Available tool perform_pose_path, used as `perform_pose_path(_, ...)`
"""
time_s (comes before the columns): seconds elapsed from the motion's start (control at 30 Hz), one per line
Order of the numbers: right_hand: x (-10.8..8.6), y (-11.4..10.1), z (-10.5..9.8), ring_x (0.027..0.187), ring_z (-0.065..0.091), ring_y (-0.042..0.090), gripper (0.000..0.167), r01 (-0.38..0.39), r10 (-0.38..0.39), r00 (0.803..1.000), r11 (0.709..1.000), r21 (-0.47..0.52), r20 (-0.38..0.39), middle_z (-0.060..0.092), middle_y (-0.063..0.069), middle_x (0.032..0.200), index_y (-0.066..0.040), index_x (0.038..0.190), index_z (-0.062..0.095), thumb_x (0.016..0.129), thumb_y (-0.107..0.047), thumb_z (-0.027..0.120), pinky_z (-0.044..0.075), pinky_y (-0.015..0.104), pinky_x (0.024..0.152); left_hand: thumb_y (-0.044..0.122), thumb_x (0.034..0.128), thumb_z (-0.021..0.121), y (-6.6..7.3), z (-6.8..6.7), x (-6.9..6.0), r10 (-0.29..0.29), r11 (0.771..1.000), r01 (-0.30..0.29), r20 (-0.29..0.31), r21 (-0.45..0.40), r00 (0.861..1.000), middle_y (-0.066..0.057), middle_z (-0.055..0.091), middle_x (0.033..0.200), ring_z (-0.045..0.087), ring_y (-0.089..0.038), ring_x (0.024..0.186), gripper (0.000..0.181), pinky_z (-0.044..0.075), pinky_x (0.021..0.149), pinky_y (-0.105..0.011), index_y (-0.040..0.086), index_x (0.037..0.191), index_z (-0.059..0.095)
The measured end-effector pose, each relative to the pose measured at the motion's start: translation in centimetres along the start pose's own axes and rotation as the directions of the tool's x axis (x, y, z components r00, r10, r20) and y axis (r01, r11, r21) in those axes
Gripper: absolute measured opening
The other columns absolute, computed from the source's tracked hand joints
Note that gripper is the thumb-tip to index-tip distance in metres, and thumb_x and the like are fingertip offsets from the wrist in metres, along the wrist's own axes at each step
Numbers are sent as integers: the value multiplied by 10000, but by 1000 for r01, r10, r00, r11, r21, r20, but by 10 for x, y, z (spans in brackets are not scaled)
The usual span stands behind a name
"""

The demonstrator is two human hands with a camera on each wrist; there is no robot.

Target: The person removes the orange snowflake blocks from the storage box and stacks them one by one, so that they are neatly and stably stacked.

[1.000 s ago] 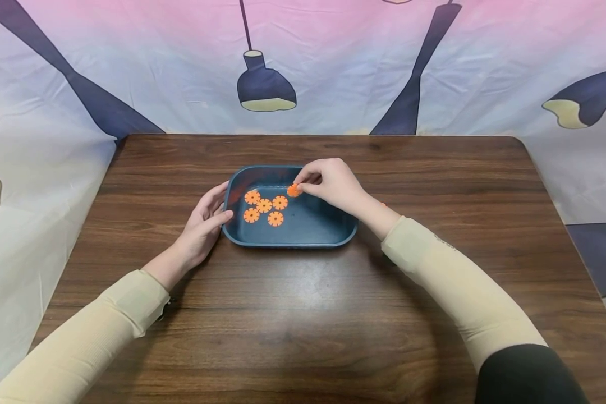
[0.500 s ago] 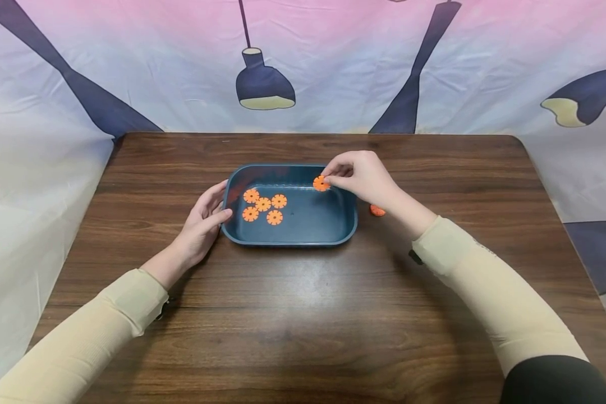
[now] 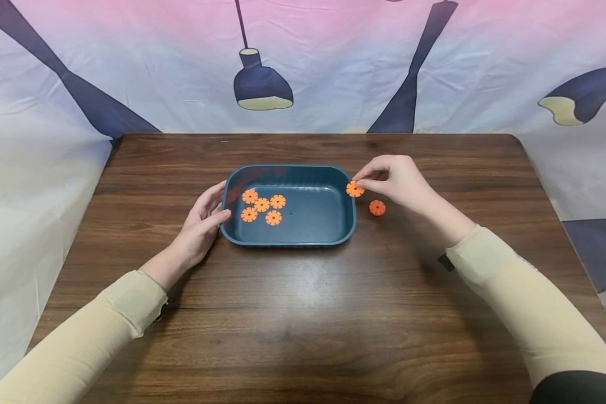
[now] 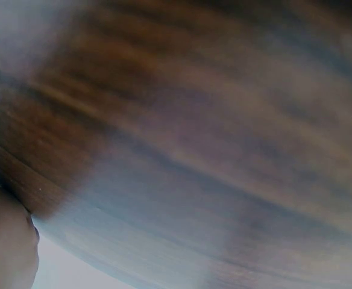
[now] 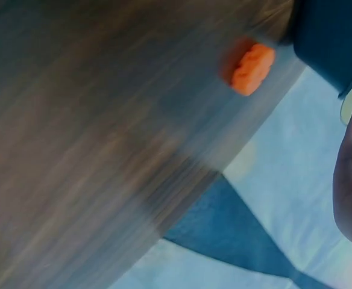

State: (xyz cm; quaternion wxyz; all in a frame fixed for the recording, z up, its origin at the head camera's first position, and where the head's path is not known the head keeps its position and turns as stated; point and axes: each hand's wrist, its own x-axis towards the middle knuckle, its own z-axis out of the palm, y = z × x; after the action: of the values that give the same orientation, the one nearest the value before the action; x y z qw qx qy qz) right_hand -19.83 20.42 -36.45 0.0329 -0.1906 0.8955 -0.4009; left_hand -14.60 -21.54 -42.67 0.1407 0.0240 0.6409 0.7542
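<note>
The left hand [image 3: 198, 227] grips the left end of a dark blue plastic tray [image 3: 313, 244], its thumb over the rim and its fingers outside. Several orange notched snowflake discs [image 3: 274, 217] lie in the tray's left half. Over the tray's right rim the right hand [image 3: 401, 179] pinches another orange snowflake disc [image 3: 355, 188] between thumb and fingertips. Below this hand, on the table right of the tray, sits a small stack of orange discs [image 5: 252, 69], its ridged side visible in the right wrist view. The left wrist view catches only part of the left hand [image 4: 7, 241].
The tray stands on a dark wood-grain table [image 3: 303, 336]. Behind and beside the table hangs a fabric backdrop [image 3: 328, 73] printed with lamps. Both forearms reach in from the front corners.
My right hand has moved right with a disc, from inside the tray to its right rim. The discs on the table have come into full view. The left hand stays on the tray.
</note>
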Motion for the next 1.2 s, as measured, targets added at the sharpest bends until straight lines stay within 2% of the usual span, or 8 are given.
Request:
perform_pose_path(0.17, -10, 12, -7, 809, 643, -49, 112, -30, 30, 999, 999, -22, -15, 805, 91, 1018, -106, 1032, 848, 931, -71, 817, 532, 147, 742, 28, 1074, 522, 1, 0, -1, -8, 1000, 8, -2, 2, 1000, 58, 445, 1572, 293, -200, 1562, 560, 428, 1098, -160, 234, 1588, 434)
perform_pose_path(0.3, -16, 24, -9, 792, 643, -45, 116, -68, 68, 998, 998, -13, -18, 804, 112, 1020, -88, 1030, 850, 923, -54, 821, 529, 139, 731, 25, 1073, 520, 1, 0, -1, -5, 1000, 5, -3, 3, 1000, 63, 454, 1562, 314, -185, 1543, 559, 431, 1095, -161, 231, 1586, 436)
perform_pose_path(0.57, -22, 40, -11, 795, 645, -15, 129, -160, 159, 986, 987, 19, 57, 807, 156, 1062, -59, 1059, 842, 950, -119, 809, 522, 140, 716, 24, 1077, 509, 2, 0, -1, -10, 1000, 10, -2, 11, 1000, 53, 444, 1573, 282, -215, 1573, 563, 424, 1104, -158, 230, 1594, 425)
perform_pose_path(0.8, -22, 50, -10, 765, 628, 3, 134, -201, 200, 973, 980, 0, 115, 805, 164, 1039, -37, 1058, 836, 960, -120, 795, 517, 148, 698, 22, 1075, 517, 1, 0, -1, -3, 1000, 3, -1, 4, 1000, 62, 463, 1555, 315, -193, 1545, 565, 430, 1100, -168, 227, 1595, 428)
perform_pose_path(0.97, -21, 58, -8, 773, 631, -5, 130, -214, 212, 967, 977, -8, 143, 805, 166, 1039, -28, 1059, 833, 967, -104, 782, 516, 150, 706, 22, 1075, 518, 0, 0, -1, 0, 1000, 0, -1, 3, 1000, 62, 465, 1556, 328, -177, 1533, 563, 427, 1105, -174, 224, 1593, 429)
perform_pose_path(1.2, -18, 63, -7, 790, 626, -28, 107, -168, 172, 976, 985, -41, 133, 803, 171, 1048, -31, 1039, 834, 961, -80, 779, 501, 138, 717, 21, 1076, 514, 1, 1, -1, 6, 1000, -6, 0, 6, 1000, 62, 461, 1563, 329, -172, 1533, 565, 425, 1104, -177, 215, 1599, 420)
